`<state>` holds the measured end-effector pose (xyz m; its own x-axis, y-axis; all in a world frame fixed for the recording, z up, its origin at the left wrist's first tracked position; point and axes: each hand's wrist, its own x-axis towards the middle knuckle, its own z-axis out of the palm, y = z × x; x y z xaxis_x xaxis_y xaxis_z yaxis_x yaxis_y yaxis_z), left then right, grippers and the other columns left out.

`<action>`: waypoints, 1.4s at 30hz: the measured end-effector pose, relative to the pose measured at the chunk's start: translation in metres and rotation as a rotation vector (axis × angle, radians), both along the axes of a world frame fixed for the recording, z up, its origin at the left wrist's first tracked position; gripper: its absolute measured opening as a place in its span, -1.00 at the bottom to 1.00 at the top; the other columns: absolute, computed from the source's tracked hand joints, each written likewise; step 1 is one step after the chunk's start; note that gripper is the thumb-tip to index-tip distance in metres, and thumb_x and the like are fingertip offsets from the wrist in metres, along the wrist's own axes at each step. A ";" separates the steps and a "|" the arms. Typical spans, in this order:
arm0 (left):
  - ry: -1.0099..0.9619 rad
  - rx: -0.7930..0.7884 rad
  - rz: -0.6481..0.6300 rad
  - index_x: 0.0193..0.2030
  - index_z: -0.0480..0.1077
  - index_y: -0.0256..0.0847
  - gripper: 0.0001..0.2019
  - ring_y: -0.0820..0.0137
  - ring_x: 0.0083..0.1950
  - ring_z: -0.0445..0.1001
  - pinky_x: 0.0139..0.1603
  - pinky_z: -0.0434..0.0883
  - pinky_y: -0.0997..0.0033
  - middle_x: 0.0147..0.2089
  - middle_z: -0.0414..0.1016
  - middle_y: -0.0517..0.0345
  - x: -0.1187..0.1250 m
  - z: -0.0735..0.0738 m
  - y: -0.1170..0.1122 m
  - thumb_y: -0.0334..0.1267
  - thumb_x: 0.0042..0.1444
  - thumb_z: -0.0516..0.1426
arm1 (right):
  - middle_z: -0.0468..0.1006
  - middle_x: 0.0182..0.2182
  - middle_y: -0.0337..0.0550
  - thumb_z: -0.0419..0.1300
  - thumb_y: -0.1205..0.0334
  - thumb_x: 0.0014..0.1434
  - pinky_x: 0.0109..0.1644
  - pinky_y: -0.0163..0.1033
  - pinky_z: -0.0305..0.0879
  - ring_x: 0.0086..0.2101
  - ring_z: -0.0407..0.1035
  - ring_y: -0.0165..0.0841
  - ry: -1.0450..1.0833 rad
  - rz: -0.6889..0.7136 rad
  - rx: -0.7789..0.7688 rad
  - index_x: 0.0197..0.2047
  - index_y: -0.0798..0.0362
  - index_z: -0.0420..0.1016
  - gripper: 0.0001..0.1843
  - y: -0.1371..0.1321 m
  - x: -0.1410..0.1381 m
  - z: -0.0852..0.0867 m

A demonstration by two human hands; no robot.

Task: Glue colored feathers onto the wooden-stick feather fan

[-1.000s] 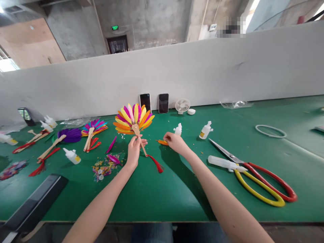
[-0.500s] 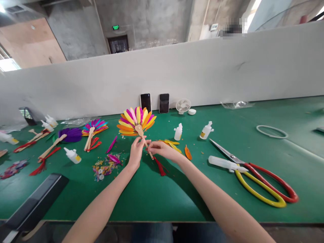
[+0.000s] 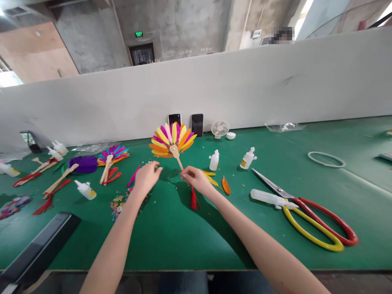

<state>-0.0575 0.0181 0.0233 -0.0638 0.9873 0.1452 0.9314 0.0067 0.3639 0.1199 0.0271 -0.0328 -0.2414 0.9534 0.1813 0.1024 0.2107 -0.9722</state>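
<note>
My right hand (image 3: pixel 196 179) is closed on the wooden handle of a feather fan (image 3: pixel 172 141) with yellow, orange and pink feathers, holding it upright above the green table (image 3: pixel 190 237). A red tassel (image 3: pixel 194 200) hangs from the handle's end. My left hand (image 3: pixel 147 177) hovers to the left of the fan, fingers loosely apart and holding nothing, above pink loose feathers (image 3: pixel 134 176) and a heap of feather scraps (image 3: pixel 119 202). Loose yellow and orange feathers (image 3: pixel 221 183) lie just right of my right hand.
Large red and yellow scissors (image 3: pixel 309 214) and a white squeeze bottle (image 3: pixel 269 197) lie at right. Two small glue bottles (image 3: pixel 214 160) stand behind the hands. Finished fans (image 3: pixel 112 154), more bottles and sticks lie at left. Two phones (image 3: pixel 197 124), a mini fan (image 3: pixel 220 128), a white ring (image 3: pixel 326 159).
My left hand let go of the fan's handle and moved left. My right hand left the loose feathers, took the handle and now holds the fan, which shifted right.
</note>
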 end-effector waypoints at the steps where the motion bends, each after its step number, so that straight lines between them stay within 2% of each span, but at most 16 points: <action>1: 0.119 -0.003 0.063 -0.10 0.38 -0.22 -0.69 0.13 -0.08 0.42 -0.13 0.31 0.22 -0.11 0.46 -0.12 -0.012 0.003 0.002 -0.20 0.06 -0.01 | 0.40 -0.57 -0.29 0.03 0.26 -0.09 -0.48 -0.32 0.18 -0.56 0.26 -0.45 -0.014 -0.001 0.001 -0.54 0.01 0.25 -0.95 -0.001 -0.001 0.000; 4: 0.362 -0.067 0.236 -0.04 0.33 -0.27 -0.66 0.09 -0.04 0.38 -0.18 0.31 0.23 -0.06 0.39 -0.20 -0.047 0.001 0.007 -0.26 0.06 -0.05 | 0.42 -0.55 -0.29 0.02 0.30 -0.08 -0.39 -0.28 0.25 -0.51 0.33 -0.41 -0.032 -0.007 -0.004 -0.53 0.00 0.25 -0.95 -0.002 -0.004 0.000; 7: 0.441 -0.222 0.282 -0.12 0.37 -0.31 -0.68 0.07 -0.04 0.37 -0.23 0.30 0.29 -0.09 0.39 -0.27 -0.068 -0.008 0.009 -0.28 0.02 -0.04 | 0.42 -0.56 -0.29 0.02 0.33 -0.07 -0.35 -0.25 0.27 -0.49 0.36 -0.39 -0.048 -0.023 -0.009 -0.53 0.00 0.24 -0.93 -0.003 -0.004 0.000; 11: 0.476 -0.226 0.265 -0.14 0.35 -0.41 -0.67 0.12 -0.13 0.44 -0.26 0.29 0.33 -0.16 0.42 -0.34 -0.071 -0.018 0.010 -0.45 -0.01 -0.11 | 0.37 -0.62 -0.31 0.00 0.34 -0.07 -0.35 -0.25 0.26 -0.50 0.35 -0.38 -0.076 -0.048 0.004 -0.53 0.00 0.25 -0.92 -0.004 -0.003 0.001; 16: 0.412 -0.196 0.267 -0.14 0.31 -0.48 -0.70 0.07 -0.14 0.44 -0.24 0.29 0.29 -0.17 0.42 -0.41 -0.065 -0.021 0.012 -0.43 -0.01 -0.08 | 0.36 -0.62 -0.30 0.00 0.30 -0.06 -0.35 -0.23 0.25 -0.52 0.33 -0.38 0.006 -0.093 -0.018 -0.52 0.01 0.25 -0.94 -0.003 -0.003 0.000; 19: 0.274 -0.143 0.255 -0.24 0.33 -0.39 -0.77 0.08 -0.14 0.43 -0.24 0.28 0.29 -0.21 0.45 -0.32 -0.066 -0.020 0.015 -0.38 0.00 -0.06 | 0.38 -0.57 -0.27 0.03 0.25 -0.06 -0.35 -0.24 0.25 -0.51 0.31 -0.40 0.104 -0.105 -0.019 -0.52 0.01 0.26 -0.94 -0.001 -0.003 0.000; 21: 0.088 -0.084 0.246 -0.33 0.32 -0.30 -0.85 0.15 -0.19 0.44 -0.27 0.28 0.33 -0.28 0.47 -0.17 -0.065 -0.018 0.017 -0.35 -0.01 -0.04 | 0.41 -0.53 -0.25 0.07 0.19 -0.07 -0.36 -0.24 0.25 -0.50 0.31 -0.40 0.166 -0.109 -0.034 -0.52 0.01 0.28 -0.91 0.000 -0.001 0.000; 23: -0.185 -0.037 0.239 -0.43 0.29 -0.24 -0.92 0.27 -0.32 0.44 -0.33 0.28 0.39 -0.43 0.44 0.02 -0.063 -0.016 0.019 -0.36 -0.03 -0.02 | 0.42 -0.48 -0.23 0.11 0.13 -0.10 -0.36 -0.25 0.26 -0.49 0.31 -0.41 0.223 -0.115 -0.055 -0.51 0.01 0.29 -0.86 0.000 0.001 0.000; 26: -0.682 -0.035 0.210 -0.52 0.23 -0.21 -0.94 0.46 -0.56 0.32 -0.45 0.26 0.48 -0.64 0.27 0.25 -0.058 -0.012 0.019 -0.38 -0.08 -0.01 | 0.44 -0.42 -0.21 0.14 0.07 -0.12 -0.37 -0.25 0.25 -0.50 0.30 -0.44 0.287 -0.138 -0.074 -0.51 0.01 0.28 -0.81 0.000 0.003 0.001; 29: -1.008 -0.066 0.171 -0.53 0.22 -0.23 -0.94 0.55 -0.63 0.24 -0.52 0.22 0.53 -0.68 0.21 0.34 -0.055 -0.009 0.017 -0.36 -0.16 0.07 | 0.45 -0.39 -0.21 0.14 0.05 -0.13 -0.37 -0.25 0.25 -0.51 0.29 -0.45 0.309 -0.160 -0.093 -0.51 0.01 0.28 -0.79 0.000 0.004 0.002; 32: -1.102 -0.123 0.127 -0.50 0.24 -0.24 -0.84 0.56 -0.59 0.30 -0.51 0.24 0.54 -0.63 0.29 0.32 -0.053 -0.010 0.016 -0.30 -0.24 0.17 | 0.46 -0.37 -0.21 0.14 0.05 -0.14 -0.35 -0.25 0.25 -0.49 0.30 -0.45 0.326 -0.177 -0.115 -0.50 0.01 0.28 -0.79 0.000 0.005 0.003; 35: -1.095 -0.205 0.062 -0.49 0.24 -0.25 -0.77 0.55 -0.56 0.35 -0.47 0.28 0.53 -0.58 0.34 0.29 -0.051 -0.014 0.015 -0.25 -0.28 0.20 | 0.48 -0.35 -0.20 0.15 0.06 -0.16 -0.31 -0.25 0.25 -0.45 0.31 -0.45 0.360 -0.180 -0.146 -0.50 0.01 0.30 -0.79 0.000 0.006 0.003; 39: -1.064 -0.295 -0.041 -0.47 0.24 -0.24 -0.77 0.50 -0.48 0.42 -0.37 0.34 0.46 -0.52 0.39 0.24 -0.044 -0.019 0.013 -0.27 -0.28 0.21 | 0.49 -0.32 -0.17 0.19 0.09 -0.23 -0.27 -0.25 0.25 -0.42 0.33 -0.44 0.456 -0.176 -0.201 -0.53 0.01 0.30 -0.79 0.004 0.008 0.001; 42: -1.073 -0.323 -0.070 -0.47 0.23 -0.23 -0.78 0.44 -0.43 0.46 -0.32 0.36 0.40 -0.52 0.38 0.22 -0.037 -0.019 0.012 -0.29 -0.26 0.21 | 0.49 -0.31 -0.16 0.20 0.12 -0.25 -0.25 -0.23 0.24 -0.41 0.34 -0.43 0.502 -0.155 -0.204 -0.56 0.01 0.28 -0.80 0.007 0.008 -0.002</action>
<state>-0.0947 0.0301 0.0041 0.0545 0.9751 -0.2150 0.1391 0.2058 0.9687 0.1281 0.0343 -0.0346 -0.0274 0.9986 0.0455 -0.3685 0.0322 -0.9291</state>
